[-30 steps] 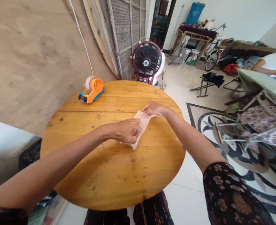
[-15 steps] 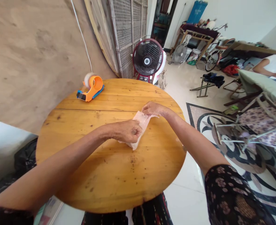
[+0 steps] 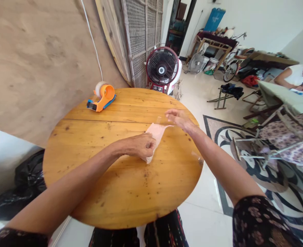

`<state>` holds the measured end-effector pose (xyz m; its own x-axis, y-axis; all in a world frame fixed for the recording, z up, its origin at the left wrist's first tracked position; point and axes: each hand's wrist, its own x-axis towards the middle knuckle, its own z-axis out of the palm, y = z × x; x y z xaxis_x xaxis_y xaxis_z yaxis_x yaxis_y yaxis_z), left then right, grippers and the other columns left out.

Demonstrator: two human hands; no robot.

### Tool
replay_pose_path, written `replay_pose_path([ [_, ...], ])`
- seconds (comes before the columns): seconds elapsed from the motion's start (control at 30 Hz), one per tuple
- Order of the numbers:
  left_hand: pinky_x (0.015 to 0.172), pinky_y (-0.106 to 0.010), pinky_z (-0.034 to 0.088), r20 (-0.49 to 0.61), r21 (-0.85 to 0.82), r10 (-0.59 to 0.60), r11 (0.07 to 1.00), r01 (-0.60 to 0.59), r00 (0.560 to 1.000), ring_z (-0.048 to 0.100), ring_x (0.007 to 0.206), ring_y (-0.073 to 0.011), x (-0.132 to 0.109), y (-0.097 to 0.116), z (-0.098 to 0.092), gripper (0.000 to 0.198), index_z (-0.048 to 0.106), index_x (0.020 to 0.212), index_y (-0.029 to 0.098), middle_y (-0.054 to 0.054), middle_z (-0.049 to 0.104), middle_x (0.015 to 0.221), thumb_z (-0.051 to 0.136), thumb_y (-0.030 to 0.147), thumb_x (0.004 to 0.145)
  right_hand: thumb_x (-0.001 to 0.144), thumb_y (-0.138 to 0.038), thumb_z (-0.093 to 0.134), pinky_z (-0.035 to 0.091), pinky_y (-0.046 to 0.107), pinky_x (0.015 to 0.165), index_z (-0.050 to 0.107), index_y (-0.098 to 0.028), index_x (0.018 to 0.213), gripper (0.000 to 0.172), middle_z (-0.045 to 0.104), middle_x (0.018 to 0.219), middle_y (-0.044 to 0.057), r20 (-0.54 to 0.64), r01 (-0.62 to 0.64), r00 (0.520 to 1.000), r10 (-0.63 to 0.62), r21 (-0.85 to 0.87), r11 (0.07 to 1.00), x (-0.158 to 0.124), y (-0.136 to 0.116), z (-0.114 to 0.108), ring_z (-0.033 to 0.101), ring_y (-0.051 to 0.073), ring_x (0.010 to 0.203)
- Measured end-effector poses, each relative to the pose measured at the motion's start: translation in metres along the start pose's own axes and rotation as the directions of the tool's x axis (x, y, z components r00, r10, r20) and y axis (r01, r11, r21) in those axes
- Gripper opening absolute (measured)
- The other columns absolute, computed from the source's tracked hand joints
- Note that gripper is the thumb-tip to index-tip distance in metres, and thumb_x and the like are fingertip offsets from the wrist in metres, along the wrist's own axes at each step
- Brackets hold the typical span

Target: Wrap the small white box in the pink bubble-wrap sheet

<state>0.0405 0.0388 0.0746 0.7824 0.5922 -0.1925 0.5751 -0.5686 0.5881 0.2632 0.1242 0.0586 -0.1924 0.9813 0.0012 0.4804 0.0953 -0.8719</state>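
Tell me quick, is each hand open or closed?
Left hand: closed in a fist on the pink sheet; whether it pinches it can't be told.
Right hand: open, near the sheet, holding nothing that shows.

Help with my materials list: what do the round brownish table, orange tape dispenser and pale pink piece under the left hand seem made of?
Table: wood, glossy, likely varnished; knots and a board seam show.
Tape dispenser: probably plastic, smooth, evenly coloured.
Pink piece: perhaps paper or plastic film, finish unclear; its thin, lifted edge suggests flexibility.
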Motion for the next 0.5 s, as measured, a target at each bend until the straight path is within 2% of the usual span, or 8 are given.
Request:
replay_pose_path([
  [0.07,0.060,-0.026,0.034,-0.006,-0.003,-0.004,1.000,0.004,1.000,0.044,0.068,-0.0135,0.000,0.001,0.001,0.008,0.049,0.068,0.016,0.000,0.048,0.074,0.045,0.010,0.069,0.072,-0.024,0.058,0.044,0.023,0.066,0.063,-0.016,0.096,0.026,0.063,0.089,0.002,-0.017,0.025,1.000,-0.024,0.023,0.999,-0.015,0.008,-0.018,0.055,0.010,0.067],
  [0.17,0.061,-0.026,0.035,-0.023,0.003,0.002,1.000,-0.002,1.000,0.045,0.068,-0.0137,-0.001,0.002,0.002,0.007,0.048,0.068,0.017,0.000,0.048,0.074,0.045,0.010,0.069,0.068,-0.021,0.059,0.044,0.025,0.064,0.060,-0.018,0.110,0.042,0.061,0.082,0.000,0.160,0.031,0.987,-0.034,0.023,0.999,-0.038,0.018,-0.039,0.052,0.011,0.062],
  [0.23,0.063,-0.026,0.035,-0.030,0.012,-0.009,1.000,0.009,1.000,0.045,0.070,-0.0137,-0.001,0.004,0.002,0.007,0.049,0.068,0.016,0.000,0.048,0.076,0.045,0.010,0.070,0.070,-0.022,0.060,0.042,0.024,0.059,0.055,-0.019,0.124,0.055,0.060,0.076,-0.002,0.253,0.021,0.968,-0.007,-0.055,0.998,-0.051,0.019,-0.042,0.051,0.011,0.059],
  [0.3,0.064,-0.025,0.036,-0.028,0.014,-0.026,1.000,0.026,0.999,0.045,0.070,-0.0136,-0.001,0.005,0.003,0.007,0.050,0.069,0.016,-0.001,0.049,0.078,0.045,0.011,0.071,0.074,-0.025,0.061,0.041,0.023,0.058,0.048,-0.021,0.135,0.062,0.059,0.071,-0.003,0.302,0.074,0.953,-0.014,-0.186,0.980,-0.059,0.015,-0.035,0.051,0.012,0.059],
  [0.37,0.064,-0.025,0.037,-0.026,0.008,-0.025,1.000,0.025,0.999,0.045,0.071,-0.0136,-0.001,0.004,0.004,0.007,0.051,0.069,0.016,-0.001,0.048,0.078,0.046,0.011,0.071,0.079,-0.028,0.061,0.039,0.022,0.060,0.047,-0.023,0.139,0.062,0.059,0.067,-0.005,0.271,0.156,0.961,-0.055,-0.369,0.916,-0.061,0.009,-0.021,0.052,0.011,0.059],
  [0.4,0.065,-0.025,0.037,-0.029,0.005,-0.020,1.000,0.020,0.999,0.045,0.071,-0.0136,0.000,0.004,0.005,0.008,0.051,0.069,0.016,-0.001,0.048,0.079,0.046,0.012,0.071,0.081,-0.027,0.060,0.039,0.022,0.061,0.050,-0.024,0.137,0.057,0.061,0.066,-0.005,0.211,0.167,0.974,-0.078,-0.449,0.878,-0.061,0.008,-0.013,0.052,0.011,0.058],
  [0.5,0.066,-0.024,0.038,-0.052,-0.015,0.007,1.000,-0.007,0.999,0.046,0.072,-0.0131,0.000,0.000,0.008,0.009,0.052,0.068,0.016,-0.001,0.049,0.081,0.045,0.012,0.072,0.089,-0.026,0.051,0.042,0.024,0.069,0.066,-0.024,0.119,0.033,0.070,0.078,0.000,0.079,0.201,0.979,-0.187,-0.517,0.832,-0.056,0.007,0.006,0.060,0.013,0.068],
])
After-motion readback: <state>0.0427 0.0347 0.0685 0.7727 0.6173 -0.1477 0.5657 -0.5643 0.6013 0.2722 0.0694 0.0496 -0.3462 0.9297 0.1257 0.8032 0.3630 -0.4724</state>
